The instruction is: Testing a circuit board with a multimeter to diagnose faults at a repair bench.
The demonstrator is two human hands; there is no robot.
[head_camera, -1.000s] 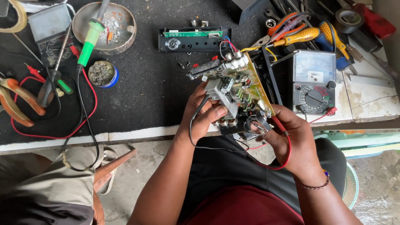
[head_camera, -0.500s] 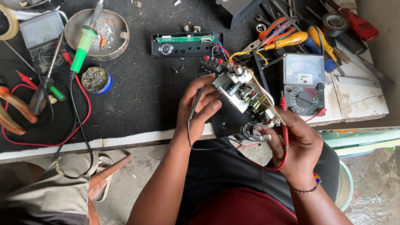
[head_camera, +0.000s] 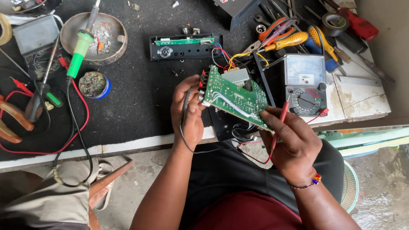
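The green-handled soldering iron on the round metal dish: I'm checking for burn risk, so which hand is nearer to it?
Left. The left hand grips the green circuit board, right of the soldering iron; the right hand lies farther right.

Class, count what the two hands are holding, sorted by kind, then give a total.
Green circuit board, gripped by left hand and right hand: 1
Test probes, black in left, red in right: 2
Total: 3

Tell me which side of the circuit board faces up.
Solder side up: the circuit board shows its flat green trace face, tilted, held between the left hand and right hand; components point down.
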